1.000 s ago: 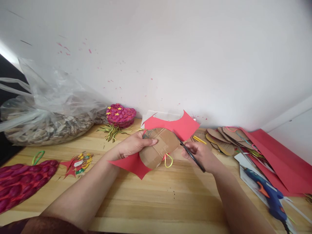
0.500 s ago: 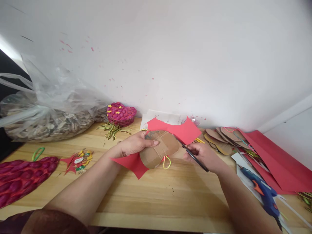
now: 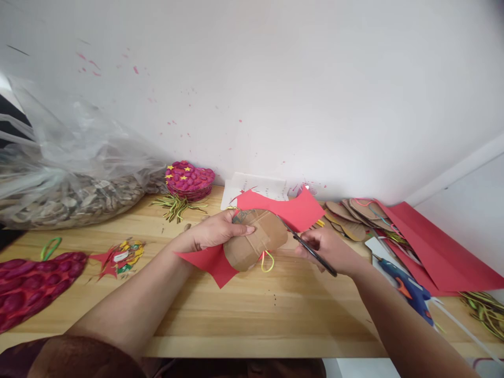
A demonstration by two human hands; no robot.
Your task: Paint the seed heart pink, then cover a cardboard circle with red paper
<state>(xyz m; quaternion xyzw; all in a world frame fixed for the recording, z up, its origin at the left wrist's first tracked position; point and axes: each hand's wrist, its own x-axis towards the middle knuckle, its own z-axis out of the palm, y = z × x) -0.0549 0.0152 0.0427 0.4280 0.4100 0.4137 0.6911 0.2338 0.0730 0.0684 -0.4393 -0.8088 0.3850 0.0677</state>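
My left hand [image 3: 214, 233] grips a brown cardboard heart [image 3: 258, 241] with a sheet of red paper [image 3: 293, 210] behind it, held a little above the wooden table [image 3: 252, 310]. A yellow-green loop of cord [image 3: 268, 261] hangs from the heart's lower edge. My right hand [image 3: 328, 249] is closed on black scissors [image 3: 311, 251], whose blades reach into the red paper at the heart's right edge.
A clear plastic bag [image 3: 74, 173] of dried husks lies at the back left. Pink decorated hearts [image 3: 189, 179] stand by the wall; another [image 3: 27, 286] lies at the left edge. Cardboard hearts [image 3: 354, 215], red sheets [image 3: 433, 252] and a blue glue gun [image 3: 405, 289] fill the right.
The red paper and cardboard heart have turned slightly as the scissors work along the heart's right edge. The camera has tilted and shifted a little.
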